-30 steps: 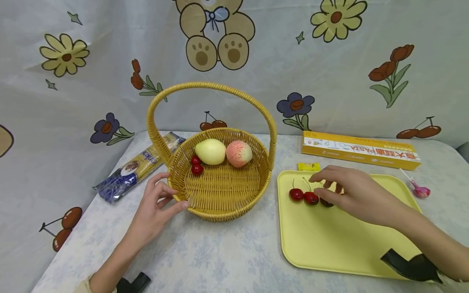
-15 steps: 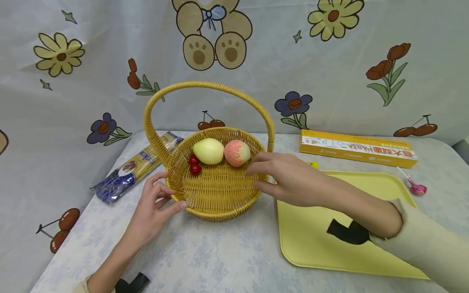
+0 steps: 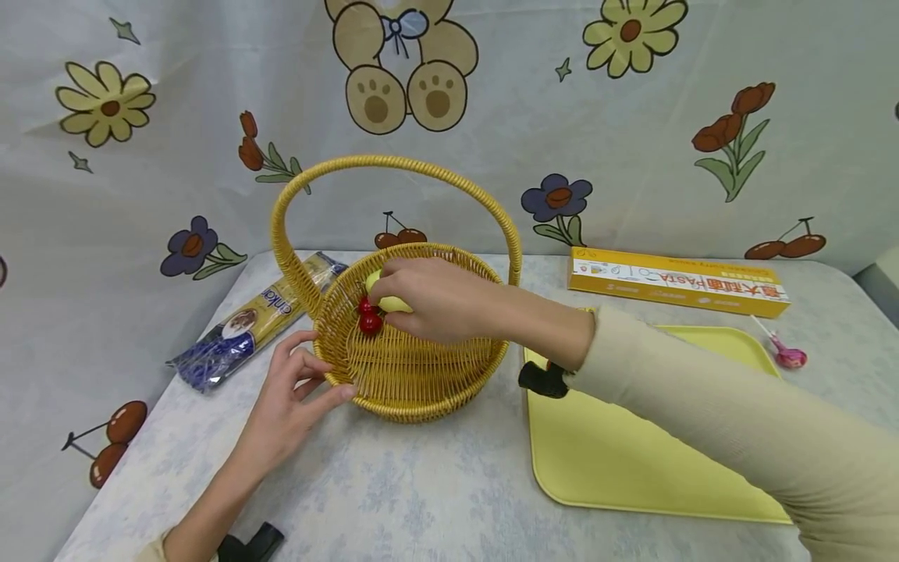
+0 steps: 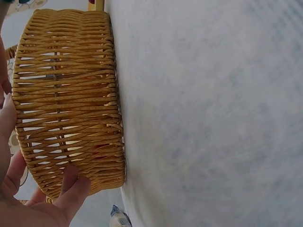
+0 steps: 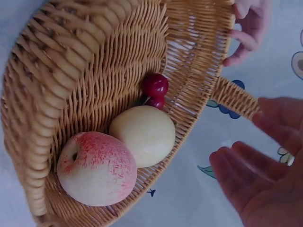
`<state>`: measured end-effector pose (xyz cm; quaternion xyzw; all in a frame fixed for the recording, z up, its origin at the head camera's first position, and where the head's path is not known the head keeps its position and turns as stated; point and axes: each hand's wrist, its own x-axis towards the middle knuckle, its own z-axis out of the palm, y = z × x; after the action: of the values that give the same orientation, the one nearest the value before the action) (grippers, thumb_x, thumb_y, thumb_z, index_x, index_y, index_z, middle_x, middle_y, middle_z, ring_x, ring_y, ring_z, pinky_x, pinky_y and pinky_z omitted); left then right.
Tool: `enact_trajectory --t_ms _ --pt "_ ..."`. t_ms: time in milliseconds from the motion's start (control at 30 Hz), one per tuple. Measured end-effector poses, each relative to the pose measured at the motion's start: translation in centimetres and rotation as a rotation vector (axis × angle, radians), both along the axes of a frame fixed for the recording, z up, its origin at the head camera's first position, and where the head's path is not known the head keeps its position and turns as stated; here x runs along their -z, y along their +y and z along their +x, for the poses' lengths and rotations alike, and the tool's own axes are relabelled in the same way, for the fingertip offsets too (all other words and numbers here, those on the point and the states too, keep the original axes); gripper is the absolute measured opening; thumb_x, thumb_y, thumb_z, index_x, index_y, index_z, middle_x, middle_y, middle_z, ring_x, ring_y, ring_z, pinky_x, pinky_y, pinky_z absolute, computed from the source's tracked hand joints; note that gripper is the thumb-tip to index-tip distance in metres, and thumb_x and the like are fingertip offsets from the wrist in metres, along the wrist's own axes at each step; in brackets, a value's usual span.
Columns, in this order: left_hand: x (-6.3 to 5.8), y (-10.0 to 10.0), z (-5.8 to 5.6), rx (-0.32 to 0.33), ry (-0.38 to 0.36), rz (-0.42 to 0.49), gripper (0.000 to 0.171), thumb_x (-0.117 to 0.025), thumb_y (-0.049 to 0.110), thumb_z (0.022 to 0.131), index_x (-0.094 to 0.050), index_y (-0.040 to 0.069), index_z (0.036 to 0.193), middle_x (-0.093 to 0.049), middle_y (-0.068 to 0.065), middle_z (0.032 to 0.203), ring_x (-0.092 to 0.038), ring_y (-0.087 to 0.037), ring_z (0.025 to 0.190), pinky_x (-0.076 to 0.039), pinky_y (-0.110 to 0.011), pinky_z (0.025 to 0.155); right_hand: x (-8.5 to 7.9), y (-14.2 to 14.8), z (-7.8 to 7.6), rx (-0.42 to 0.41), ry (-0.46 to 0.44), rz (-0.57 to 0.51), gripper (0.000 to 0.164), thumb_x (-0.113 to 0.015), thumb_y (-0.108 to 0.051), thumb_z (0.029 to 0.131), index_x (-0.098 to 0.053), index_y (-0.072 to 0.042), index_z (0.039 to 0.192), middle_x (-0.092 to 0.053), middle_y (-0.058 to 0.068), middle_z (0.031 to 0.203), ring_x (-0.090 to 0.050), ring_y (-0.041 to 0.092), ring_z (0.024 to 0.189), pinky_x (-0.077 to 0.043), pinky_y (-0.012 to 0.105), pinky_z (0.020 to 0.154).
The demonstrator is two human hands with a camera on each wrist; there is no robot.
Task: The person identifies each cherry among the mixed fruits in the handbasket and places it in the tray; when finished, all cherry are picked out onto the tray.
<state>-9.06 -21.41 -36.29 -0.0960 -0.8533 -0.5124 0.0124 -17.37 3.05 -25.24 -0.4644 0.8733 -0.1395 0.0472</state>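
Observation:
A wicker basket (image 3: 414, 406) with a tall arched handle stands on the table. My left hand (image 3: 284, 406) holds its near-left rim, thumb over the edge and fingers against the woven wall (image 4: 71, 109). My right hand (image 3: 449, 300) is over the basket; in the right wrist view its fingers are spread and hold nothing. Beneath it in the head view lies a pale yellow fruit (image 5: 144, 135), partly covered. A pink-and-white peach (image 5: 97, 168) lies beside that fruit, hidden by the hand in the head view. Two red cherries (image 3: 370, 324) touch the yellow fruit's left side.
Right of the basket lies a yellow tray (image 3: 632, 460), crossed by my right sleeve, which covers most of its cherries. Behind the tray are a pasta box (image 3: 677, 281) and a pink lollipop (image 3: 791, 357). A blue-and-gold packet (image 3: 253, 324) lies left of the basket.
My right hand has moved left from above the cherries on the tray to over the fruit in the basket. My left hand has stayed at the rim.

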Motion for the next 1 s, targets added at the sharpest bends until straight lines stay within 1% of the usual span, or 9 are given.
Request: enact_trajectory --t_ms 133,267,333,433,500,567,733,833,1000 --pt "0.1 -0.1 -0.2 0.003 0.004 -0.015 0.029 -0.075 0.015 0.090 -0.051 0.001 0.096 -0.022 -0.015 0.152 -0.043 -0.041 0.128 -0.043 -0.049 0.102 0.6 -2.0 -1.6 -0.057 -0.053 0.075 0.037 -0.060 -0.021 0.099 -0.059 -0.015 0.136 -0.054 0.003 0.135 -0.052 0.015 0.118 -0.045 0.029 0.097" --pt "0.0 0.0 -0.2 0.011 0.009 -0.002 0.028 -0.075 0.012 0.089 -0.051 0.000 0.096 -0.022 -0.015 0.152 -0.042 -0.042 0.129 -0.043 -0.050 0.103 1.5 -3.9 -3.0 -0.094 -0.141 0.174 0.044 -0.061 -0.019 0.097 -0.055 -0.014 0.140 -0.051 0.004 0.139 -0.052 0.016 0.112 -0.045 0.027 0.086" --pt "-0.1 0.0 -0.2 0.012 0.006 0.004 0.029 -0.076 0.011 0.089 -0.051 -0.001 0.096 -0.022 -0.015 0.152 -0.043 -0.042 0.129 -0.043 -0.050 0.103 2.0 -4.7 -3.6 -0.107 -0.202 0.229 0.046 -0.062 -0.015 0.096 -0.054 -0.013 0.142 -0.055 0.005 0.132 -0.052 0.015 0.097 -0.042 0.025 0.074" --pt "0.0 0.1 -0.2 0.011 0.003 0.009 0.029 -0.076 0.011 0.089 -0.051 -0.001 0.097 -0.021 -0.015 0.152 -0.044 -0.043 0.128 -0.043 -0.050 0.103 2.8 -5.6 -4.3 -0.124 -0.282 0.303 0.050 -0.060 -0.008 0.095 -0.051 -0.012 0.144 -0.057 0.004 0.104 -0.043 0.013 0.073 -0.033 0.024 0.061" --pt "0.1 0.1 -0.2 0.012 0.003 0.008 0.029 -0.076 0.011 0.089 -0.051 -0.001 0.097 -0.021 -0.015 0.152 -0.045 -0.043 0.127 -0.043 -0.049 0.103 3.1 -6.1 -4.7 -0.127 -0.313 0.341 0.052 -0.059 -0.005 0.094 -0.049 -0.011 0.145 -0.054 0.005 0.097 -0.039 0.012 0.069 -0.032 0.024 0.060" --pt "0.1 0.1 -0.2 0.011 0.007 0.007 0.029 -0.076 0.011 0.089 -0.051 -0.001 0.097 -0.022 -0.015 0.152 -0.046 -0.043 0.127 -0.043 -0.049 0.103 3.5 -6.4 -5.1 -0.116 -0.334 0.364 0.054 -0.058 -0.003 0.094 -0.049 -0.012 0.146 -0.056 0.005 0.101 -0.044 0.011 0.075 -0.035 0.023 0.062" --pt "0.0 0.1 -0.2 0.011 0.017 0.002 0.028 -0.076 0.011 0.088 -0.051 -0.001 0.096 -0.022 -0.015 0.152 -0.047 -0.043 0.125 -0.043 -0.048 0.103 4.1 -7.2 -5.3 -0.082 -0.361 0.382 0.056 -0.059 -0.001 0.091 -0.050 -0.010 0.145 -0.056 0.006 0.132 -0.049 0.014 0.100 -0.041 0.022 0.075" --pt "0.0 0.1 -0.2 0.014 0.014 0.003 0.028 -0.076 0.010 0.089 -0.051 -0.001 0.096 -0.022 -0.015 0.152 -0.048 -0.044 0.124 -0.043 -0.049 0.103 4.4 -7.4 -5.3 -0.080 -0.358 0.401 0.047 -0.058 0.000 0.090 -0.057 -0.007 0.136 -0.058 0.005 0.119 -0.049 0.013 0.095 -0.040 0.021 0.073" --pt "0.0 0.1 -0.1 0.016 0.007 0.005 0.028 -0.075 0.010 0.089 -0.051 -0.001 0.097 -0.022 -0.015 0.152 -0.048 -0.044 0.124 -0.043 -0.050 0.103 4.7 -7.5 -5.2 -0.067 -0.339 0.437 0.016 -0.058 -0.002 0.090 -0.060 -0.004 0.106 -0.051 0.002 0.093 -0.046 0.013 0.080 -0.037 0.022 0.064"
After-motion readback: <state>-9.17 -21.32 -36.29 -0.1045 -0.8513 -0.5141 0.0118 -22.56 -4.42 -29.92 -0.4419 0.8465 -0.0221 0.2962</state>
